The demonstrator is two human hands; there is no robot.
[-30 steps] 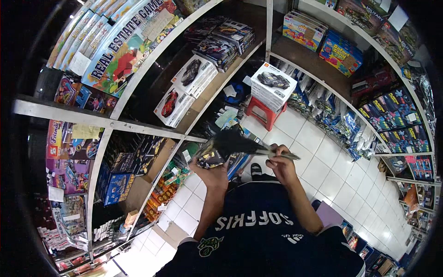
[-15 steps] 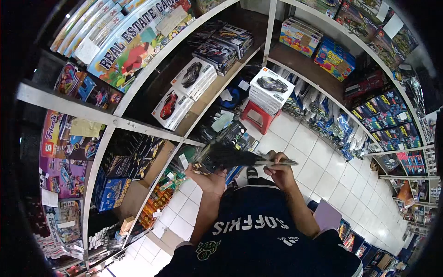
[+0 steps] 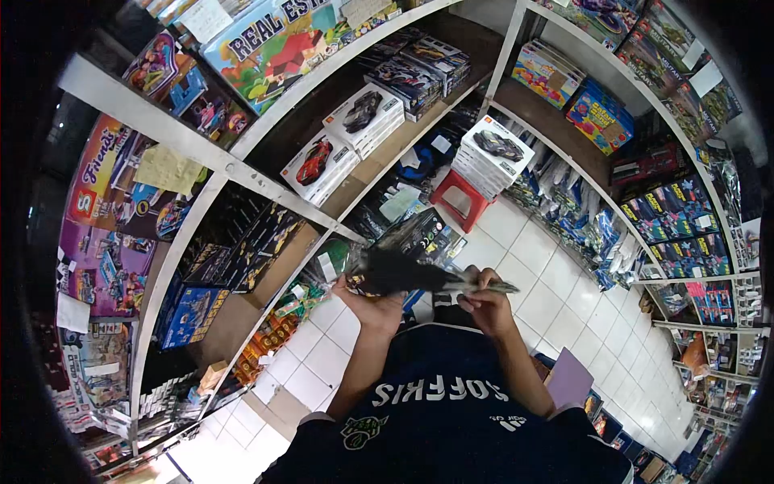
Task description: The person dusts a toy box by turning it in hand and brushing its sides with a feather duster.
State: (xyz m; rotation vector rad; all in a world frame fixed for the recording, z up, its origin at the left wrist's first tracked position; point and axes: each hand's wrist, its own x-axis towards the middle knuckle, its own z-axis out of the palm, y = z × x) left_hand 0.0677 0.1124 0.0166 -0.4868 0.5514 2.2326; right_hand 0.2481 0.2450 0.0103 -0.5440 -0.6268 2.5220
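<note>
In front of my chest I hold a feather duster (image 3: 403, 273) lengthwise. Its dark, bushy head points left and is blurred; the pale handle runs to the right. The fingers of my right hand (image 3: 488, 305) are closed around the handle, whose end sticks out past them. My left hand (image 3: 371, 310) is curled under the dark head, thumb and fingers on either side. The feathers cover part of its fingers, so what it grips is not clear. Beyond the duster, dark packages (image 3: 427, 234) sit low by the shelf.
White car boxes (image 3: 363, 113) line the left shelf. Another stack of white boxes (image 3: 493, 153) rests on a red stool (image 3: 459, 200). Metal shelving (image 3: 234, 165) surrounds me on the left and ahead, with bagged toys (image 3: 564, 202) low down. White tiled floor (image 3: 556, 298) runs to the right.
The view has shifted, so the shelves on the left look closer. Both hands remain at the duster, with my left hand a little further right in view.
</note>
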